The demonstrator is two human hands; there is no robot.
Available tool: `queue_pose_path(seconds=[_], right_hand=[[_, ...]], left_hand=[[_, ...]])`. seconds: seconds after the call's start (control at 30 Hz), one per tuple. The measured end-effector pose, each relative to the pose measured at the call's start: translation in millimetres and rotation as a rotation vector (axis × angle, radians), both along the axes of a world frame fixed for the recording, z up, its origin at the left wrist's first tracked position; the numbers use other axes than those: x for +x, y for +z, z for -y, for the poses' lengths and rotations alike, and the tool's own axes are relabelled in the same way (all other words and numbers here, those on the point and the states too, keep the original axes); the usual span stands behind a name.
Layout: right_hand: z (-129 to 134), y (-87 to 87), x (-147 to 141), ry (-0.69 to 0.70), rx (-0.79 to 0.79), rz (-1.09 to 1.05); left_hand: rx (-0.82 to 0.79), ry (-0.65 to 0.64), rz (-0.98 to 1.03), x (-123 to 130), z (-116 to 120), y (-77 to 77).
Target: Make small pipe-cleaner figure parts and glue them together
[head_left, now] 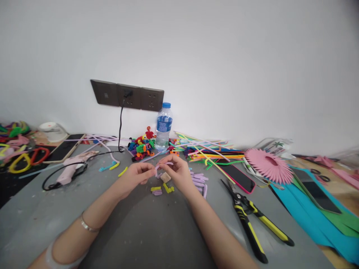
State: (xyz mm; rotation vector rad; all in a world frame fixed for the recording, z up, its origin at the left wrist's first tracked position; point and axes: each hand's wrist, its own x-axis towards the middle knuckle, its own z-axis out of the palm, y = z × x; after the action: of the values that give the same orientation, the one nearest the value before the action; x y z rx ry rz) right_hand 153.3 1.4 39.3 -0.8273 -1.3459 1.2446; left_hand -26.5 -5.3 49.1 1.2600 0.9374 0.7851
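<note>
Between my two hands is a short bent lilac pipe cleaner (157, 169). My left hand (136, 175) pinches its lower left end, and my right hand (177, 171) grips it farther up with thumb and fingers. A small tan block (165, 177) sits just below the right fingertips. Short yellow pipe cleaner pieces (168, 188) lie in front of the hands, beside small lilac pieces (157, 193). Several folded lilac pipe cleaner pieces (199, 180) are grouped to the right of my right wrist.
Black-and-yellow pliers-like cutters (246, 213) lie at right, near a pink-edged phone (241, 178) and a pink paper fan (267, 166). A corded pink glue gun (68, 172) rests at left. Behind stand a water bottle (163, 129) and heaped pipe cleaners (213, 151).
</note>
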Motion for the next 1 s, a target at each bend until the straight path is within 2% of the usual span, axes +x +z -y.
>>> queue_pose_path(seconds=[0.37,0.5,0.63,0.77,0.9,1.0], right_hand=[[2,0.4,0,-0.011,0.050,0.022],[4,0.9,-2,-0.059,0.096,0.083],[5,-3.0,-10,-0.101,0.224,0.094],[8,-9.5,-19,-0.165,0.302,0.120],[6,-16.5,-22,-0.172,0.265,0.062],[1,-17.8,-16,-0.103,0.134,-0.014]], left_hand=[[-0.064,0.080,0.129,1,-1,-6.1],[-0.081,0.172,0.164,2,-1,-5.7],[-0.104,0.276,0.203,6,0,-4.5],[-0.206,0.383,0.338,15,3,-7.3],[-0.302,0.443,0.448,22,7,-10.7],[-0.241,0.411,0.376,18,6,-10.5]])
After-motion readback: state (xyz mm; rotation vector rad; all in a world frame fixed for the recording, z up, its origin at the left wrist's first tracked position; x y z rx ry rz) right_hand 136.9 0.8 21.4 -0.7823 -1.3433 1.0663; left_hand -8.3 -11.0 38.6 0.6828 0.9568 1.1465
